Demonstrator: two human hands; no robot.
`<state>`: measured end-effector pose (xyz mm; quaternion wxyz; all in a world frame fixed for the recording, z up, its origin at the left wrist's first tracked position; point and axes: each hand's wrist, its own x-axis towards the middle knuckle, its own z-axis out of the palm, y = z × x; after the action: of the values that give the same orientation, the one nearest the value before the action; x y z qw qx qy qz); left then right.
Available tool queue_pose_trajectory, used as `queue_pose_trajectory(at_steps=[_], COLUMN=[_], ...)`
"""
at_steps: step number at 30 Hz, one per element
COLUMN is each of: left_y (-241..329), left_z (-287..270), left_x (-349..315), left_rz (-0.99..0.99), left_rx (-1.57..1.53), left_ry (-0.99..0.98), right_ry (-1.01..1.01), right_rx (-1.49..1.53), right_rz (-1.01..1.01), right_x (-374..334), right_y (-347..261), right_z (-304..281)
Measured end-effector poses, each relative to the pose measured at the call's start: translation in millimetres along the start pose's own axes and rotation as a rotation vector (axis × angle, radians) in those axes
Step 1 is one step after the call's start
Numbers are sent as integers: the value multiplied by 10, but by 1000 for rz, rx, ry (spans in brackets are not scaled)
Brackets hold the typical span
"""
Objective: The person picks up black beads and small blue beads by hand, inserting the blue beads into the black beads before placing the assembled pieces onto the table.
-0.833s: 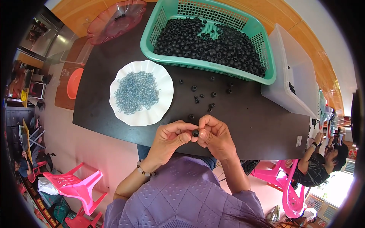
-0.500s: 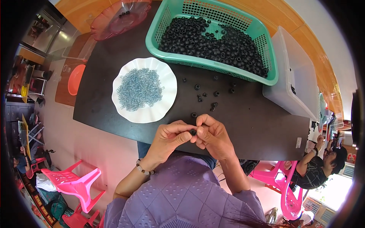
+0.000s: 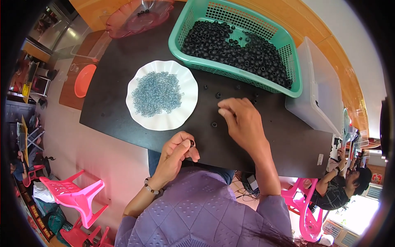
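My left hand (image 3: pixel 177 153) is closed near the table's front edge, thumb and fingers pinching a small black bead-like ring (image 3: pixel 192 143). My right hand (image 3: pixel 245 125) is over the table among loose black pieces of the same kind, its thumb and forefinger tips nearly together. Whatever may be between those tips is hidden. One loose black piece (image 3: pixel 214 124) lies below the fingertips and another black piece (image 3: pixel 218 95) just beyond them. Left of these stands a white scalloped plate (image 3: pixel 191 108) heaped with small clear bluish pieces (image 3: pixel 156 94).
A green basket (image 3: pixel 230 68) full of black pieces stands at the back. Right of it is a translucent plastic bin (image 3: pixel 317 99). A reddish scalloped tray (image 3: pixel 123 29) lies far left. Pink chairs (image 3: pixel 78 195) and a seated person (image 3: pixel 343 187) are beyond the dark table (image 3: pixel 107 111).
My hands have parted. The left moved slightly left, keeping a black ring; the right went forward to the loose pieces and covers some. The view has shifted slightly.
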<state>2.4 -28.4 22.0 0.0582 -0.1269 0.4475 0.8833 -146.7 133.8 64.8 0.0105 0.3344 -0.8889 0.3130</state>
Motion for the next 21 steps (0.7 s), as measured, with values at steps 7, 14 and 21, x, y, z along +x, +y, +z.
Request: queue_pose_trajectory(at_steps=[7, 14, 21], left_y=[57, 60, 33], left_z=[-64, -124, -200], left_x=[-76, -67, -79], left_rz=[-27, -3, -60], left_rx=[-14, -79, -255], left_ry=[-47, -106, -159], right_ry=[-218, -247, -211], right_rx=[377, 468, 430], right_rz=[-210, -302, -320], right_x=[110, -114, -92], right_y=[-355, -490, -552], right_z=[5, 115, 97])
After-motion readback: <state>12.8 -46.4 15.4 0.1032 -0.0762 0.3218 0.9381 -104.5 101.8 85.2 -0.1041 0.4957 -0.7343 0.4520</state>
